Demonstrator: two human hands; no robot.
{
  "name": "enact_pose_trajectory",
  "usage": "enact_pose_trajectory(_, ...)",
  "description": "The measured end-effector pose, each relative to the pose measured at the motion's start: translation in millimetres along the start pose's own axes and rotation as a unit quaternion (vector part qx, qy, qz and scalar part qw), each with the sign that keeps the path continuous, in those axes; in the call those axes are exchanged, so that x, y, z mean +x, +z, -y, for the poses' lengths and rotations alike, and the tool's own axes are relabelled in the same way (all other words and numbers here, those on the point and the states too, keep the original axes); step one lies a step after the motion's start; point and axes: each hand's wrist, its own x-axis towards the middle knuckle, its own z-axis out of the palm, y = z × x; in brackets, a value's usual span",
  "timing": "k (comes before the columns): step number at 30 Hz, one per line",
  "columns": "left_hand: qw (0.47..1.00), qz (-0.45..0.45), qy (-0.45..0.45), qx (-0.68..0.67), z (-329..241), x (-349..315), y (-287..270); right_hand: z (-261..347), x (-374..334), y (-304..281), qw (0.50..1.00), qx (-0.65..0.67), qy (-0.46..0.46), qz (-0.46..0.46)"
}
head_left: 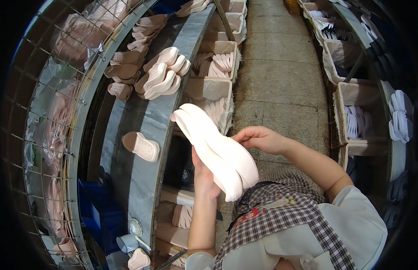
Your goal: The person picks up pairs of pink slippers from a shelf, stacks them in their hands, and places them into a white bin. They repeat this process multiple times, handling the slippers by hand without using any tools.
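Note:
A few pale pink shoe soles (218, 150), lying together lengthwise, are in front of me, above the bench edge and the aisle. My left hand (203, 175) is closed around them from below and the left, its fingers mostly hidden behind them. At their right edge, the thumb and fingers of my right hand (257, 137) pinch the rim. To the left, a single pale pink clog (141, 146) with holes in its upper lies on the grey marbled bench (141, 189). Farther along the bench sits a pile of pale pink clogs (160, 81).
Browner-looking clogs (123, 72) stand behind that pile. A metal cup (127, 243), another clog (139, 259) and a blue bin (98, 216) are at near left. Cloth-lined baskets (209, 89) of soles line the bench's aisle side. Across the tiled aisle (281, 67) stand more baskets (359, 92).

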Motion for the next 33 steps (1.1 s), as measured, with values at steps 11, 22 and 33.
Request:
enact_pose_trajectory(11,0.995,-0.034,0.089,-0.016,3.9,1.4,-2.6,-9.5,-2.9,13.0,0.995,0.093,0.016,-0.022)
enact_pose_trajectory(22,0.979,-0.053,0.173,0.092,7.3,4.7,-17.9,-13.9,-3.2,24.5,0.987,0.156,0.015,-0.030)
enact_pose_trajectory(33,0.971,0.098,0.126,-0.176,-0.5,-1.4,-21.8,-2.7,-6.8,45.9,0.914,0.400,-0.061,0.016)
